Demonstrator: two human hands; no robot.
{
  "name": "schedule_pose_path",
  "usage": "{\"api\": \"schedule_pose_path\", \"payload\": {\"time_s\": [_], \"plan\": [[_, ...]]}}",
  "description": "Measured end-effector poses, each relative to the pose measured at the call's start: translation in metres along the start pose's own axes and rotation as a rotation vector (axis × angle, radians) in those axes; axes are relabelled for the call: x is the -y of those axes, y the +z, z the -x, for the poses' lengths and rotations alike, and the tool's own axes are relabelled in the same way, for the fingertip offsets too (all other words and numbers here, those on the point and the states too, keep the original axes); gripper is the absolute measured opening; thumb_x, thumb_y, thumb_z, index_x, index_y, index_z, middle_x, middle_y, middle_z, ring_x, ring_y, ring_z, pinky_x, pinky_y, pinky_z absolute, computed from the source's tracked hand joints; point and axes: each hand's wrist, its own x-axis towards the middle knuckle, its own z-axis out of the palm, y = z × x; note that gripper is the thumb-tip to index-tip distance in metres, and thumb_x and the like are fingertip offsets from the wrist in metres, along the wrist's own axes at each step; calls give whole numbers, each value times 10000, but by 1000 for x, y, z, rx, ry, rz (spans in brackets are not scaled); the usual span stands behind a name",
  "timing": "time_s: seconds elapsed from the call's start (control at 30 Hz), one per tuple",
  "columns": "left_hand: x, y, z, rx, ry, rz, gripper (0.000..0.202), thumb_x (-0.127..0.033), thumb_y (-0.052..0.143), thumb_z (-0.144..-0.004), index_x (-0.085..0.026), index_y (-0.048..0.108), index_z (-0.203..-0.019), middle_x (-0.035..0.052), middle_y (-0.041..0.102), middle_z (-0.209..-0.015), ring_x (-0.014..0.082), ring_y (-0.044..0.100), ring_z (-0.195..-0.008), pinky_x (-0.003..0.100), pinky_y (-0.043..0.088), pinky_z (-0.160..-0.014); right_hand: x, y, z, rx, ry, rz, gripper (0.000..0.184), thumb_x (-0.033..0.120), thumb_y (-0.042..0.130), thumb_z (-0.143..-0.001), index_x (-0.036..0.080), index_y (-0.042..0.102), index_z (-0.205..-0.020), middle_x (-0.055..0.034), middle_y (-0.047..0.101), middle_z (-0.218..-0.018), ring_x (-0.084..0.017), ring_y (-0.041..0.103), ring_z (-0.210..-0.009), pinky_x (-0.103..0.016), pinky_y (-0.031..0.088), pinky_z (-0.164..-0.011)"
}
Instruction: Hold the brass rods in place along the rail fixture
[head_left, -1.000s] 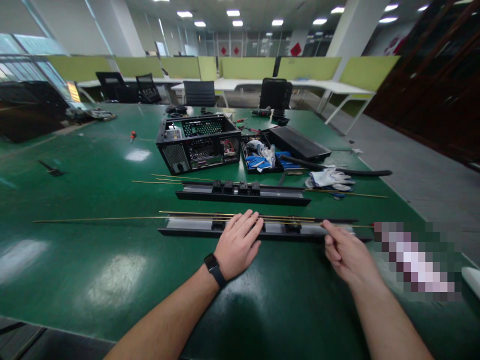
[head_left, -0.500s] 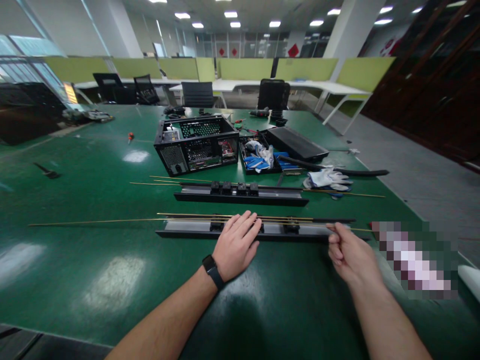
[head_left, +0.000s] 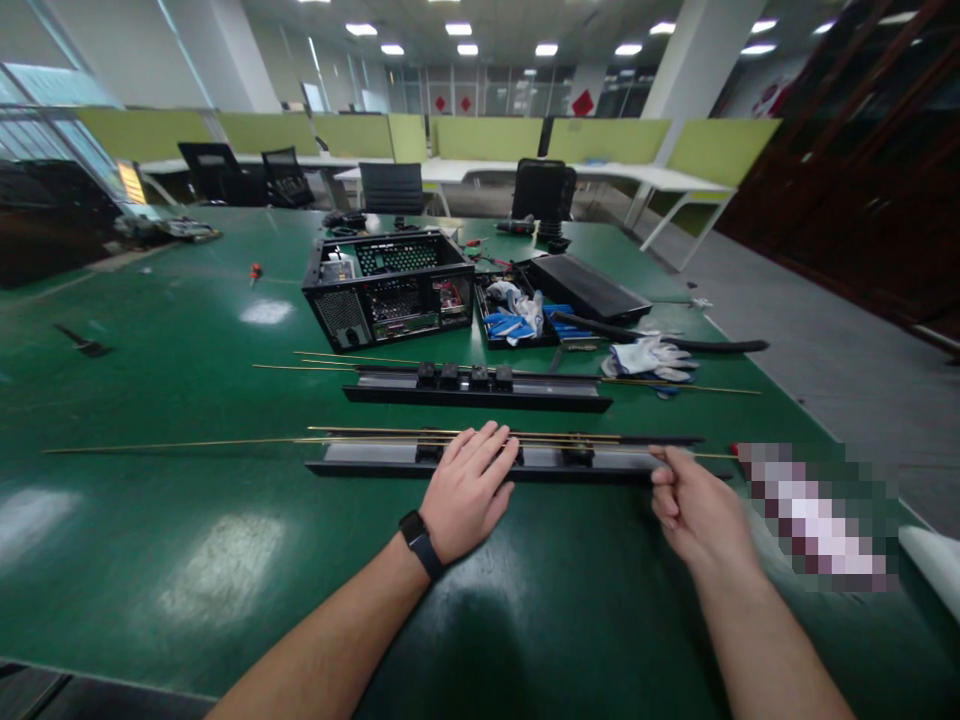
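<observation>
My left hand (head_left: pixel 466 495), with a black watch at the wrist, lies flat with its fingers stretched across a long black channel (head_left: pixel 375 470) and the thin brass-coloured rods on it. Close to the channel's right end, my right hand (head_left: pixel 701 510) pinches a long brass-coloured rod (head_left: pixel 180 444) between thumb and forefinger. That rod runs along the channel and far out to the left. Dark blocks (head_left: pixel 577 449) sit inside the channel; my left hand partly covers some. Behind it lies a second black channel (head_left: pixel 480 396) with several black blocks and more rods.
An open black computer case (head_left: pixel 337 315) stands farther back on the green table (head_left: pixel 187 400). Beside it are a tray of blue and white gloves (head_left: pixel 517 312), a black panel (head_left: pixel 589 285) and another glove pair (head_left: pixel 649 357). A pixelated patch (head_left: pixel 814 515) covers something at right.
The whole view has shifted slightly. Both hands keep their places on the channel and the rod, with no clear movement of either.
</observation>
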Motion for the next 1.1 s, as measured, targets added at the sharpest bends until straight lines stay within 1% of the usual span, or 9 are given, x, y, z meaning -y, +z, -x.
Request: {"api": "schedule_pose_path", "payload": {"time_s": [0.1, 0.17, 0.33, 0.4, 0.6, 0.67, 0.9, 0.97, 1.1], "plan": [[0, 0, 0, 9, 1, -8, 552, -260, 528, -949, -187, 425, -1486, 94, 455, -1536, 263, 356, -1461, 480, 293, -1208, -9, 2, 3, 161, 23, 33, 363, 391, 828, -709, 123, 708, -922, 14, 591, -567, -41, 341, -282, -157, 212, -240], [-1, -1, 0, 9, 4, -9, 542, -257, 523, -952, -185, 432, -1482, 91, 454, -1537, 263, 358, -1460, 479, 293, -1207, -12, 4, 4, 189, 35, 55, 374, 404, 825, -718, 120, 712, -932, 4, 606, -574, -44, 346, -279, -159, 206, -238], [-1, -1, 0, 6, 1, -6, 524, -253, 514, -957, -184, 444, -1472, 93, 457, -1535, 254, 354, -1462, 466, 295, -1207, -4, 1, -2, -58, -10, -7, 268, 355, 782, -746, 135, 680, -860, 15, 593, -560, -50, 358, -285, -161, 215, -236], [-1, -1, 0, 5, -1, -5, 523, -254, 517, -956, -185, 447, -1470, 94, 459, -1533, 255, 354, -1463, 466, 294, -1207, 0, -1, -2, -93, -13, -29, 235, 335, 777, -745, 148, 666, -833, 33, 568, -545, -49, 359, -291, -158, 226, -240], [0, -1, 0, 9, -2, -10, 538, -251, 525, -952, -183, 436, -1477, 91, 456, -1536, 258, 344, -1467, 473, 285, -1211, -8, 6, 7, 169, 29, 51, 369, 400, 860, -676, 133, 677, -854, 17, 597, -573, -39, 351, -283, -153, 203, -236], [0, -1, 0, 12, 1, -11, 539, -253, 529, -950, -182, 437, -1477, 92, 457, -1535, 262, 351, -1463, 476, 293, -1205, -11, 9, 9, 200, 43, 78, 396, 440, 861, -674, 134, 665, -833, 2, 617, -586, -41, 353, -276, -156, 191, -233], [-1, -2, -1, 1, 7, -11, 519, -260, 526, -955, -180, 453, -1463, 93, 469, -1526, 259, 372, -1451, 470, 295, -1204, -7, 1, -1, -43, -63, 4, 350, 427, 828, -695, 151, 668, -840, 21, 594, -560, -55, 376, -295, -157, 214, -232], [-1, -2, -1, -3, 7, -11, 523, -260, 527, -953, -180, 452, -1465, 93, 473, -1523, 264, 376, -1448, 475, 296, -1202, -8, 0, -1, -6, -65, 1, 342, 417, 839, -690, 153, 669, -826, 30, 577, -553, -52, 373, -299, -155, 213, -233], [-1, -1, -1, -8, 5, -7, 542, -255, 531, -950, -189, 435, -1479, 94, 469, -1525, 267, 373, -1451, 481, 303, -1197, -14, 8, 6, 216, 2, 62, 368, 437, 844, -709, 139, 689, -861, 19, 595, -579, -35, 349, -288, -151, 202, -239]]}}
